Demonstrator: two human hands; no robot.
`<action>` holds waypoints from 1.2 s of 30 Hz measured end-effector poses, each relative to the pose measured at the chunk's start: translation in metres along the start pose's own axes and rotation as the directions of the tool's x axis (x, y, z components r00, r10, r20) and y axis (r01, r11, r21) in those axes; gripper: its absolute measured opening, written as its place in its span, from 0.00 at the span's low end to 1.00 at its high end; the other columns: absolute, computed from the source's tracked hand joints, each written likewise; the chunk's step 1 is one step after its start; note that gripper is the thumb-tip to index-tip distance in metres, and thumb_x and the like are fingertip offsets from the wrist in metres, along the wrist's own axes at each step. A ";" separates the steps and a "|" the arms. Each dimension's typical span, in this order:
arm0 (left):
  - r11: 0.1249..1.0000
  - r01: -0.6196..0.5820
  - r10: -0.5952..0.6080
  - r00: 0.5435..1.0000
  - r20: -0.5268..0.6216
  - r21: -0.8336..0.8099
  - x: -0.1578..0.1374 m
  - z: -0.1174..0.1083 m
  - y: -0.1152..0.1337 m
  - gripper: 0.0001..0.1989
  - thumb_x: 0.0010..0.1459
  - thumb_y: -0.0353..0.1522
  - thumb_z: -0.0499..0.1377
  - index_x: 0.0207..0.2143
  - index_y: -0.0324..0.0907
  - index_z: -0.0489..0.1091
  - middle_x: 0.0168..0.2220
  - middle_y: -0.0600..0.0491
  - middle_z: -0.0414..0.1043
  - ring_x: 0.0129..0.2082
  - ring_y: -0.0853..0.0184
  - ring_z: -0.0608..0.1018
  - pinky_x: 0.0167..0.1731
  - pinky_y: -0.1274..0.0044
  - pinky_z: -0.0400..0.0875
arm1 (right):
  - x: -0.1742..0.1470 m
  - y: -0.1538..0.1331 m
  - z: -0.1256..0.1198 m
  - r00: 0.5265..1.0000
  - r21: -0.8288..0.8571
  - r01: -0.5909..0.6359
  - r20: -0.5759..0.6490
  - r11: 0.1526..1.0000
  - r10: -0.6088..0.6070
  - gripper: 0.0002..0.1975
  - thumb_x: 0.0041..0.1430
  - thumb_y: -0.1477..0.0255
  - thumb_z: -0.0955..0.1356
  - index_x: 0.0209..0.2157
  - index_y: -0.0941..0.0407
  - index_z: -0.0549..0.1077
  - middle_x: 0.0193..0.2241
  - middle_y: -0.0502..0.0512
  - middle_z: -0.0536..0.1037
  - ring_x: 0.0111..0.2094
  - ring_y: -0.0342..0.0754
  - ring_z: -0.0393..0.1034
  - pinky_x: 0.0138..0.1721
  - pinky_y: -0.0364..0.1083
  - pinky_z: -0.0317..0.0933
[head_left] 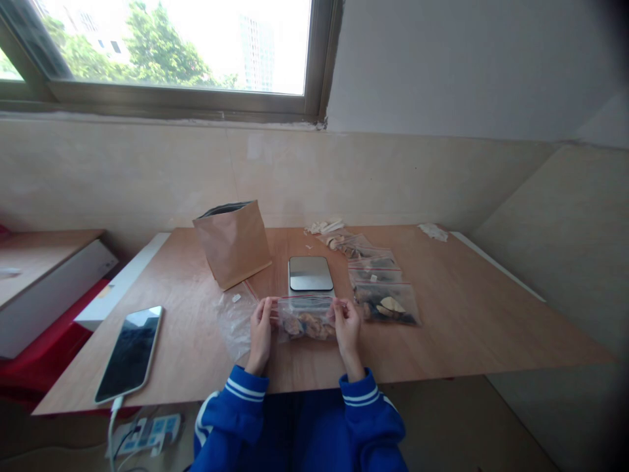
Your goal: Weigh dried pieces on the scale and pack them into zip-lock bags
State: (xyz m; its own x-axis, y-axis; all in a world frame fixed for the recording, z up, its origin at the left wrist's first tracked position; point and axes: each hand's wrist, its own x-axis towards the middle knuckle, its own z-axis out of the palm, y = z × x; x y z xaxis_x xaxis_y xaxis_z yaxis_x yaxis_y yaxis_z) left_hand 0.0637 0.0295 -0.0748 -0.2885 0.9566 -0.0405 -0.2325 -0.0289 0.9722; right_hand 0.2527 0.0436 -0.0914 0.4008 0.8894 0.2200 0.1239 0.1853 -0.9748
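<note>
Between my two hands is a clear zip bag with a red seal line, holding brown dried pieces. My left hand pinches its upper left corner, and my right hand pinches the upper right corner. Just beyond the bag sits a small digital scale with a shiny metal plate; the bag hides part of its front. To the left of my left hand lies a crumpled clear plastic bag. A filled zip bag with dark and pale dried pieces rests beside my right hand.
A brown kraft paper bag stands behind on the left, its top open. More filled zip bags overlap at the back right. White scraps lie near the wall. A tablet with a charging cable lies at the table's left front edge.
</note>
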 end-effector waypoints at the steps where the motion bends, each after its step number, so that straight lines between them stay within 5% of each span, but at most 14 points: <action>1: 1.000 -0.008 0.008 1.000 0.017 0.011 -0.002 0.000 0.001 0.21 0.56 0.48 0.57 0.37 0.37 0.72 0.29 0.52 0.72 0.25 0.71 0.73 0.22 0.81 0.66 | -0.001 0.002 0.000 1.000 -0.036 0.008 0.006 0.999 -0.008 0.23 0.56 0.48 0.65 0.27 0.55 0.66 0.17 0.48 0.70 0.19 0.45 0.66 0.22 0.42 0.62; 8: 0.981 -0.164 0.160 0.986 0.045 0.104 -0.008 0.003 0.003 0.14 0.55 0.42 0.61 0.34 0.39 0.72 0.32 0.52 0.73 0.34 0.67 0.75 0.36 0.77 0.69 | -0.006 0.000 -0.002 0.996 -0.195 0.092 0.038 0.977 -0.086 0.21 0.59 0.51 0.63 0.33 0.57 0.71 0.23 0.52 0.75 0.25 0.47 0.69 0.28 0.43 0.63; 17: 0.988 -0.146 0.150 0.986 -0.069 0.056 -0.004 0.002 0.001 0.16 0.53 0.44 0.62 0.34 0.39 0.70 0.27 0.55 0.70 0.27 0.70 0.73 0.28 0.80 0.67 | -0.010 -0.003 0.000 0.983 -0.120 0.130 0.145 0.984 -0.112 0.16 0.62 0.58 0.62 0.38 0.56 0.71 0.37 0.59 0.78 0.36 0.50 0.74 0.37 0.46 0.68; 25: 0.997 -0.077 0.077 0.994 -0.076 0.006 -0.005 0.001 0.000 0.18 0.53 0.46 0.61 0.36 0.40 0.67 0.29 0.54 0.73 0.26 0.70 0.75 0.25 0.80 0.68 | -0.010 -0.001 0.001 0.990 -0.161 0.136 0.060 0.978 -0.128 0.19 0.62 0.56 0.63 0.39 0.57 0.74 0.36 0.60 0.79 0.36 0.51 0.74 0.38 0.47 0.68; 30: 0.994 -0.101 0.104 0.990 -0.090 0.040 -0.005 0.001 0.000 0.19 0.53 0.44 0.62 0.40 0.39 0.69 0.34 0.50 0.75 0.31 0.67 0.77 0.27 0.79 0.70 | -0.011 -0.007 -0.002 0.986 -0.212 0.145 0.110 0.966 -0.123 0.23 0.66 0.57 0.58 0.43 0.57 0.76 0.28 0.58 0.79 0.28 0.50 0.73 0.32 0.46 0.66; 36: 0.985 -0.153 0.161 0.982 -0.099 0.078 -0.005 0.002 0.003 0.17 0.53 0.43 0.63 0.39 0.39 0.72 0.36 0.49 0.76 0.36 0.65 0.78 0.34 0.77 0.72 | -0.010 -0.004 -0.001 0.982 -0.227 0.168 0.121 0.959 -0.143 0.23 0.67 0.57 0.55 0.41 0.56 0.74 0.29 0.58 0.79 0.31 0.50 0.73 0.34 0.46 0.66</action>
State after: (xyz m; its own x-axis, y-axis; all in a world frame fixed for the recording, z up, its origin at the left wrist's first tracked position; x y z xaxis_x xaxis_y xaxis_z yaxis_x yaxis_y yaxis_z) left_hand 0.0663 0.0251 -0.0717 -0.4126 0.9061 0.0935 -0.1120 -0.1524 0.9820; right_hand 0.2492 0.0331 -0.0898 0.2664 0.8976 0.3513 0.3923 0.2320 -0.8901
